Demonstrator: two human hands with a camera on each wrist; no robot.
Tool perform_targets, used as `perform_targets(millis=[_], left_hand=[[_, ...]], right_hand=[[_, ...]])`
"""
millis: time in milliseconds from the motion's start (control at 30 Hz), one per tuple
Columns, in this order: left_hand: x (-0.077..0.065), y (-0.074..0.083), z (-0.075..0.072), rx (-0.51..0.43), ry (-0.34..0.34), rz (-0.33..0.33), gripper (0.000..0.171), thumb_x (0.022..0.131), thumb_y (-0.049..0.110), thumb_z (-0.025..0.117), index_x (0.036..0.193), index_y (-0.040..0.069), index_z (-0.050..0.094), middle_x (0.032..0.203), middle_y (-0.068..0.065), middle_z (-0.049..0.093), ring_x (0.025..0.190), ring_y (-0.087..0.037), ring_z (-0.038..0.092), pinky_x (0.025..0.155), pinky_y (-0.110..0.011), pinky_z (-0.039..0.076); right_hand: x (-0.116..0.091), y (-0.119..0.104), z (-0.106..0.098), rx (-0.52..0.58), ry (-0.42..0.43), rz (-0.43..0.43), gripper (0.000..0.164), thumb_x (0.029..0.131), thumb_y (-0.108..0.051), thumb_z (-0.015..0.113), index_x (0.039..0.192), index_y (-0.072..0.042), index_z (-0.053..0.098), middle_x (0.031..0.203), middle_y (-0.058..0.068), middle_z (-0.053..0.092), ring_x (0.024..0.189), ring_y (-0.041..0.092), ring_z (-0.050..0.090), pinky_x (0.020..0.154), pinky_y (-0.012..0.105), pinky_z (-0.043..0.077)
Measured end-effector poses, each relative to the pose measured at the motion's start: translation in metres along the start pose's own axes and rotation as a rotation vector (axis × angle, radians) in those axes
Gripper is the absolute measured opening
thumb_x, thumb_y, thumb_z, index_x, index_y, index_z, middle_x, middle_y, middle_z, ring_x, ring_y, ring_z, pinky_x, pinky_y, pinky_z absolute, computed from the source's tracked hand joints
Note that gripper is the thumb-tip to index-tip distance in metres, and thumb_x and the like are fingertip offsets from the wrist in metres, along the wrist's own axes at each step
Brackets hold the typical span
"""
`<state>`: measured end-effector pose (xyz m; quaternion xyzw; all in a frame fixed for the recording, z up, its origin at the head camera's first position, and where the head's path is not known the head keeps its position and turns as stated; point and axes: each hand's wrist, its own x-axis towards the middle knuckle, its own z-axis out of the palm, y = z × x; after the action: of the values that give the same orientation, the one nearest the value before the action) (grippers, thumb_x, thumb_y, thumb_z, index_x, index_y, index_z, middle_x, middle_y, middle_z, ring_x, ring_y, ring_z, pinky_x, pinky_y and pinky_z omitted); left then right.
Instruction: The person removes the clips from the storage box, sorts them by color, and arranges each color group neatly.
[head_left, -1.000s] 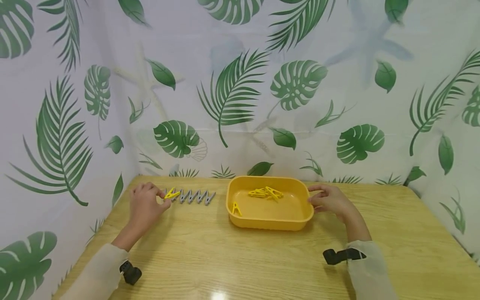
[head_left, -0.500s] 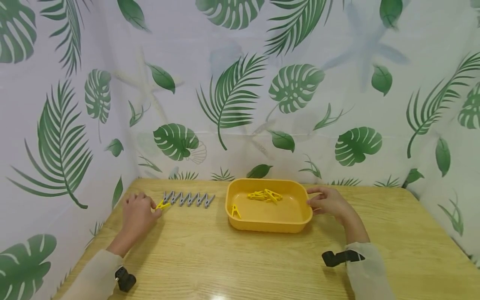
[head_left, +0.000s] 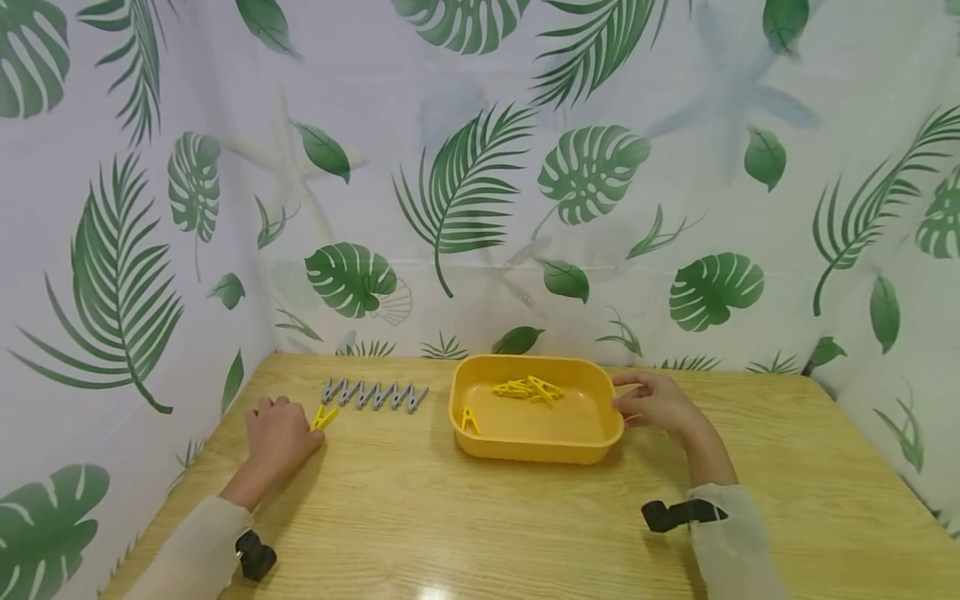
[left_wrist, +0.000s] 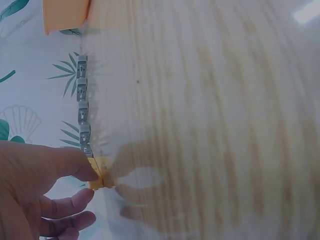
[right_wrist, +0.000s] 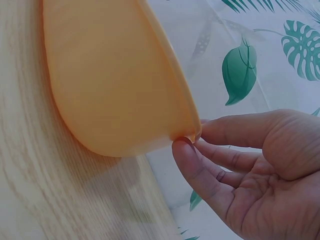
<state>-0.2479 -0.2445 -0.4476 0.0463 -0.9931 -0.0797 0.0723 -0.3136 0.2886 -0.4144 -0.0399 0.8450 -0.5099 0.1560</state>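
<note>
My left hand (head_left: 277,435) is at the table's left side, thumb and finger pinching a yellow clothespin (head_left: 323,417). The clothespin stands at the near left end of a row of several grey clothespins (head_left: 377,395). In the left wrist view, the yellow clothespin (left_wrist: 101,172) sits at the thumb tip, in line with the grey ones (left_wrist: 83,111). My right hand (head_left: 658,403) pinches the right rim of a yellow plastic basin (head_left: 536,451); the right wrist view shows thumb and finger on the basin's edge (right_wrist: 186,95). Several yellow clothespins (head_left: 528,388) lie inside, one more (head_left: 469,420) at its left end.
The wooden table (head_left: 465,525) ends at the back against a white leaf-patterned cloth (head_left: 480,317). The same cloth hangs along the left and right sides. A black wrist camera (head_left: 256,556) is strapped to the left sleeve, another (head_left: 682,515) to the right one.
My left hand has moved left and toward me with the yellow clothespin, from over the left end of the grey row to just in front of it. The right hand stays on the basin.
</note>
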Motion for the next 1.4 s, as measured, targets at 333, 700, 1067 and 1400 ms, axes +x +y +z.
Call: perform_targets(millis=[333, 700, 1067, 1400], left_hand=[[0.002, 0.001, 0.001, 0.009, -0.060, -0.017, 0.041, 0.082, 0.027, 0.071, 0.053, 0.011, 0.048, 0.073, -0.012, 0.052, 0.086, -0.041, 0.050, 0.082, -0.062, 0.037], [0.008, 0.013, -0.009, -0.021, -0.018, 0.017, 0.037, 0.085, 0.032, 0.075, 0.061, 0.008, 0.061, 0.084, -0.015, 0.060, 0.088, -0.040, 0.051, 0.081, -0.059, 0.038], [0.027, 0.068, -0.026, -0.079, 0.061, 0.139, 0.030, 0.088, 0.028, 0.077, 0.104, 0.003, 0.071, 0.107, -0.018, 0.066, 0.104, -0.041, 0.054, 0.091, -0.060, 0.039], [0.044, 0.156, -0.023, -0.153, 0.090, 0.335, 0.023, 0.090, 0.026, 0.074, 0.105, 0.009, 0.070, 0.107, -0.011, 0.065, 0.103, -0.034, 0.053, 0.094, -0.053, 0.042]], right_hand=[[-0.001, -0.001, 0.000, -0.004, -0.004, 0.002, 0.051, 0.098, -0.006, 0.064, 0.142, 0.012, 0.044, 0.114, 0.028, 0.068, 0.087, 0.018, 0.071, 0.082, 0.040, 0.061], [-0.001, -0.004, -0.001, -0.013, -0.002, -0.002, 0.052, 0.098, -0.006, 0.064, 0.142, 0.011, 0.044, 0.113, 0.025, 0.069, 0.088, 0.019, 0.071, 0.083, 0.041, 0.061], [0.001, 0.000, 0.000, -0.009, 0.002, 0.004, 0.052, 0.098, -0.007, 0.064, 0.143, 0.010, 0.045, 0.116, 0.029, 0.067, 0.089, 0.020, 0.071, 0.083, 0.043, 0.061], [0.000, 0.002, -0.001, -0.014, 0.005, 0.000, 0.052, 0.098, -0.010, 0.065, 0.142, 0.009, 0.047, 0.116, 0.027, 0.067, 0.090, 0.019, 0.071, 0.084, 0.041, 0.061]])
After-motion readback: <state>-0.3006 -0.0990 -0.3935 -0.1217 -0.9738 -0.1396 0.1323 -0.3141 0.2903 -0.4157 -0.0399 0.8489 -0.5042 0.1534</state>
